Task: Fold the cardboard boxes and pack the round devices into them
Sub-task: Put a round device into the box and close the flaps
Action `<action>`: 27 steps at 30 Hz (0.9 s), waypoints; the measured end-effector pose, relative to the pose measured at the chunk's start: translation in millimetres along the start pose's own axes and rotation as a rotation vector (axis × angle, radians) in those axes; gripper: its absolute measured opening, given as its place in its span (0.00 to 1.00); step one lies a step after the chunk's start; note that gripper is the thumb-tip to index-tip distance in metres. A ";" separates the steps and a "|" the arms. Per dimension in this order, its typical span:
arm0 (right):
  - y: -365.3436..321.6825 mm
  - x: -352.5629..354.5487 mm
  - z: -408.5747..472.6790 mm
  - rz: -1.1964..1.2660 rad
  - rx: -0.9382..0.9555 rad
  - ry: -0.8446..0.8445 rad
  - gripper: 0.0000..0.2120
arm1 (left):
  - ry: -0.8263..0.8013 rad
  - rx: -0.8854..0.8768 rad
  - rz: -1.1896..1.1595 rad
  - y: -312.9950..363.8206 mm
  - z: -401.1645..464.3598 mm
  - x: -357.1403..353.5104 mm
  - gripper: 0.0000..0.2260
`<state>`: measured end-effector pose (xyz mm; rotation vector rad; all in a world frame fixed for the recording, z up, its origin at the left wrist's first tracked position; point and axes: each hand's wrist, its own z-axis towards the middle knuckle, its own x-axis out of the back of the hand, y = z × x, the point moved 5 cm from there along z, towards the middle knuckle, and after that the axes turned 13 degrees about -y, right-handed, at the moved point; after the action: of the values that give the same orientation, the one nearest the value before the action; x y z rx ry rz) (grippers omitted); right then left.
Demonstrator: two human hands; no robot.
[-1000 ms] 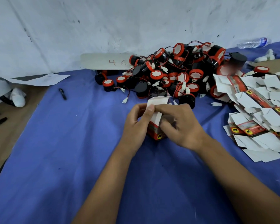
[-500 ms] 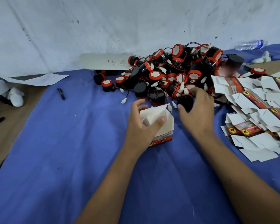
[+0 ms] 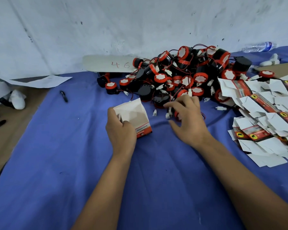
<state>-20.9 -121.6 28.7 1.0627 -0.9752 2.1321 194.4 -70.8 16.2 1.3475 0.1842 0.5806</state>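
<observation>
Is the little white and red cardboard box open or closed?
Open. The white and red cardboard box in the left hand has its top flaps sticking up, and its white inside shows.

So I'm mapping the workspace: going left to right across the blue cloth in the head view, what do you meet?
Black pen → folded white cardboard box held by left hand → right hand → pile of flat white unfolded boxes.

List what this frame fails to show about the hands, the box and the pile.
- Head view: the right hand covers a red-and-black round device, so the fingers' grip stays unclear.
- The left hand hides the near wall of the open white-and-red cardboard box; its floor is unseen.
- Print on the box is too small.
- The stack of flat white-and-red cardboard blanks is cut by the right edge.
</observation>
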 end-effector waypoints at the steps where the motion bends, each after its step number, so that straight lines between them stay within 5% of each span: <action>1: 6.2 -0.2 0.7 -0.081 -0.081 -0.017 0.27 | 0.019 0.003 -0.004 -0.2 0.1 1.5 0.17; 4: 24.5 -5.9 -0.8 -0.143 -0.304 -0.139 0.35 | -0.009 0.013 -0.024 -2.6 0.1 -1.2 0.17; 11: 29.8 -2.5 -1.6 0.044 -0.251 -0.096 0.29 | -0.177 0.016 -0.107 -8.7 1.0 -17.0 0.22; 16: 13.9 14.7 -2.1 0.289 -0.156 0.030 0.28 | -0.181 0.017 -0.116 -10.9 2.5 -17.4 0.18; 21: -50.6 45.9 -14.1 0.290 0.206 0.275 0.27 | -0.214 -0.024 -0.063 -6.2 0.8 -23.4 0.08; 27: -84.0 14.8 -11.2 0.285 0.287 -0.035 0.31 | -0.339 0.009 -0.188 -6.1 -11.0 -31.0 0.19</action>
<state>28.1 -61.7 66.3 1.1554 -0.8983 2.5540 164.9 -77.3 1.6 1.3983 0.0364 0.1888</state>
